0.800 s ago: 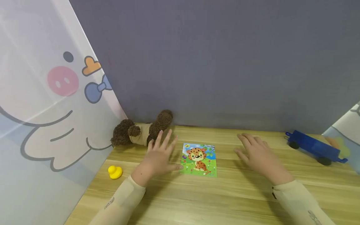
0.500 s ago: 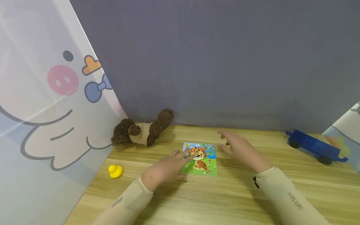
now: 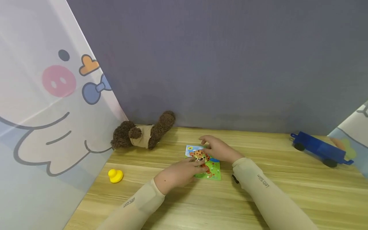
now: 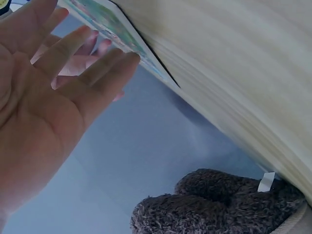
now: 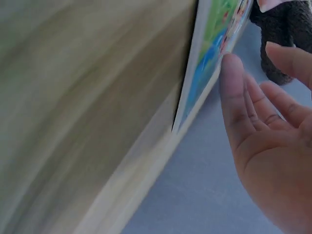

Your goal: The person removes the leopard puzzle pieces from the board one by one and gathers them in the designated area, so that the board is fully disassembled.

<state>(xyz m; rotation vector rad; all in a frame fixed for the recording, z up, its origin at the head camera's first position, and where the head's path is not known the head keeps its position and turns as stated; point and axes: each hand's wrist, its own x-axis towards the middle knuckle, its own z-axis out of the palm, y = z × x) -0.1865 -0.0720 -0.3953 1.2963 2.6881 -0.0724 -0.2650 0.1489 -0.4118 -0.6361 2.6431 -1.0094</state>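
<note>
A flat, square picture card [image 3: 215,174] with a cartoon leopard on a green and blue ground lies on the wooden table. My left hand [image 3: 178,173] is over its lower left part, fingers stretched across the leopard. Over its upper right part reaches my right hand [image 3: 220,150], fingers a little bent. The left wrist view shows the left palm [image 4: 44,112] with fingers spread near the card [image 4: 122,29]. In the right wrist view the right hand [image 5: 278,141] has its fingers extended close to the card's edge. Neither hand grips anything; whether fingertips touch the card is unclear.
A brown plush toy [image 3: 122,135] in a beige top lies at the back left. Nearer the left edge sits a yellow rubber duck [image 3: 115,176]. A blue toy wagon [image 3: 320,149] stands at the right. A grey panel [image 3: 218,64] rises behind the table [image 3: 258,188].
My left hand has moved right onto the card, and my right hand has moved left over its upper right part. The card, plush toy, duck and wagon keep their places.
</note>
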